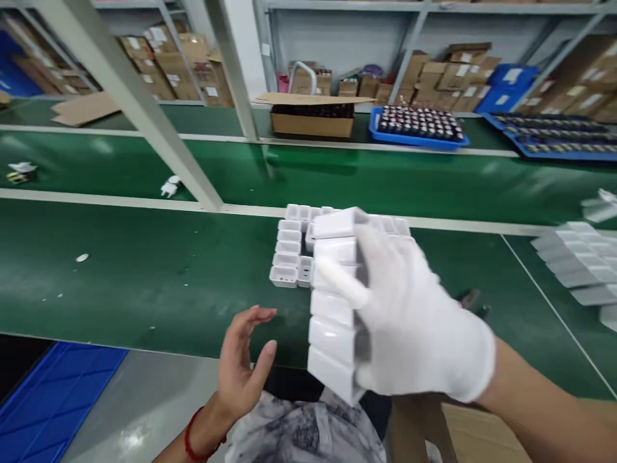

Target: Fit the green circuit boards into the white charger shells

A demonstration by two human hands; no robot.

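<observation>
Grips a column of white plastic cases (332,308) in the gloved right hand (409,315), with the thumb laid across the near face and the other fingers wrapped behind, blurred. Holds the column upright in front of the small open white boxes (288,247), covering part of their rows on the green bench (144,257). Holds the bare left hand (241,370) empty and spread, with thumb and fingers curved well away from each other, near the column but not touching it. Wears a red bracelet (191,437) on the left wrist. Farther right, on the bench, sees another white stack (583,260). Beyond, toward the shelving, sees a cardboard box (311,125) just beside a blue tray (414,140) full of small dark parts with pale tops.
</observation>
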